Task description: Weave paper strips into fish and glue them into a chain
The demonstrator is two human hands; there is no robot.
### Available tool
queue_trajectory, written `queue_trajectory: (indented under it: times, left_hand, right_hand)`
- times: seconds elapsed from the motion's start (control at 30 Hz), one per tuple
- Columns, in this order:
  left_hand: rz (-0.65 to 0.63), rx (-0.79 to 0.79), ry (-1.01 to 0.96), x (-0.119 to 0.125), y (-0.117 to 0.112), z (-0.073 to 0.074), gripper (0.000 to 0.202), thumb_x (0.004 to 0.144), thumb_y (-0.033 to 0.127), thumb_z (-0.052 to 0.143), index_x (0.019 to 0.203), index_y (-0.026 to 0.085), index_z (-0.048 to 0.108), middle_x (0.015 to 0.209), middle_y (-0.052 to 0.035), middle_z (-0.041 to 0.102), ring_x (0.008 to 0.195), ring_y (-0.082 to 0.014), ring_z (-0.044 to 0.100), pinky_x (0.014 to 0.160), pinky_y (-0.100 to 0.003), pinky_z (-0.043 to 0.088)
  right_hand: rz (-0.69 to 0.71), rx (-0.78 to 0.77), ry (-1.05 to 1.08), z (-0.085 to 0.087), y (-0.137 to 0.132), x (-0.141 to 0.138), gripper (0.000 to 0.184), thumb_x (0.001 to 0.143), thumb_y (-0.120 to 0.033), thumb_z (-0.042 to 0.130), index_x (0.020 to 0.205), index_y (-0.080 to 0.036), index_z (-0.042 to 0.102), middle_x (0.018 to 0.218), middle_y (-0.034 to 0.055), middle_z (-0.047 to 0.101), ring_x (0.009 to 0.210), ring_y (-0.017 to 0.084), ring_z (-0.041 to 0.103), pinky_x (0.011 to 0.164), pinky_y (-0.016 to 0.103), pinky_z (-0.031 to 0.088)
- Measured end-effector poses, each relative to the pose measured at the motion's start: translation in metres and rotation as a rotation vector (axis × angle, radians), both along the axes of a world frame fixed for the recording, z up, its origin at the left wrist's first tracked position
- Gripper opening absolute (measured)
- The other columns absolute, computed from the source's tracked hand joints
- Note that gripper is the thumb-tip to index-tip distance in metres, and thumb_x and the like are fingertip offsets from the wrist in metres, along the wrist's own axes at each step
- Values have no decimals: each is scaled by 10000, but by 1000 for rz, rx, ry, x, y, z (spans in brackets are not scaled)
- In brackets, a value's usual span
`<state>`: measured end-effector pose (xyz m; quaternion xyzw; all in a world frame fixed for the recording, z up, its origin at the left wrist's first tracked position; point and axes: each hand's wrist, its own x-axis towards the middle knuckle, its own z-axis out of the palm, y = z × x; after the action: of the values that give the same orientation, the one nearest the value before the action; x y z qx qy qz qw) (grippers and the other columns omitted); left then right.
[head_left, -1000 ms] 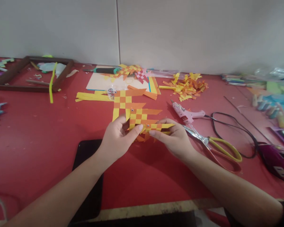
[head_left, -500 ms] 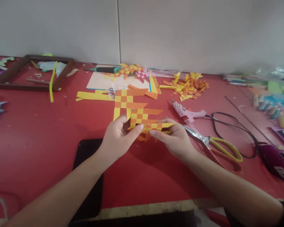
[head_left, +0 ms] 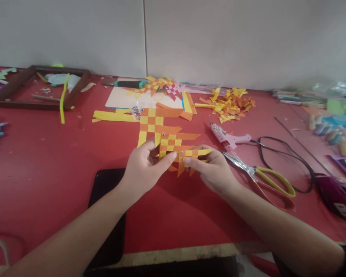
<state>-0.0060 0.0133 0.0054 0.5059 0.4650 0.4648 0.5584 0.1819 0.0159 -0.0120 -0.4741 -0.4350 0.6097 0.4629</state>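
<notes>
Three woven paper fish in orange and yellow checks, each with a googly eye, are held in a stepped row above the table. The large fish (head_left: 151, 120) is farthest back, the middle fish (head_left: 170, 143) overlaps it, and the small fish (head_left: 187, 153) is nearest me. My left hand (head_left: 145, 165) pinches the middle fish, its thumb by the small fish's head; the large fish's lower part is hidden behind its fingers. My right hand (head_left: 215, 167) grips the small fish between thumb and fingers at its tail side.
On the red table (head_left: 60, 154) lie a black phone-like slab (head_left: 108, 215), scissors (head_left: 272, 181), a pink glue gun (head_left: 229, 138) with its cord, and a heap of paper scraps (head_left: 230, 105). Farther back are a wooden frame (head_left: 23, 104), yellow strips (head_left: 112, 116) and a craft knife (head_left: 129, 84).
The fish have shifted slightly to the right in the hands, and the small one's lower fins now show more plainly. Both hands keep nearly the same place and grip.
</notes>
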Motion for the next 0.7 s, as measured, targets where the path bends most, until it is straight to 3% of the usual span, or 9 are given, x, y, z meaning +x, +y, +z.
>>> queue_trajectory:
  times: [0.2,0.4,0.6,0.7]
  left_hand:
    - [-9,-16,-10,0,-1,0,255,830,351,751,1016,197,671,872,-37,725,913,-237,708,809,-352,585]
    - [-48,-25,-97,-1,-1,-1,285,813,332,782,1036,187,681,1025,-64,766,974,-236,729,843,-339,606]
    - [-22,-49,-108,0,-2,-10,258,792,355,806,941,182,685,949,-55,756,946,-232,725,848,-357,608]
    - [-49,-32,-123,0,-2,-10,254,812,342,793,993,191,698,969,-48,753,974,-222,720,884,-357,603]
  right_hand:
    - [-8,-9,17,-1,-1,0,313,647,-355,905,729,-218,637,748,-4,741,638,126,668,639,271,563]
    - [-12,15,39,-4,-1,0,317,646,-354,907,735,-211,639,774,2,751,653,128,675,639,264,565]
    - [-18,18,37,-4,-2,1,295,674,-323,897,708,-198,632,664,-22,711,574,89,629,563,211,510]
    - [-12,11,57,-3,-3,1,287,681,-317,896,719,-199,637,692,-21,725,596,85,642,580,202,515]
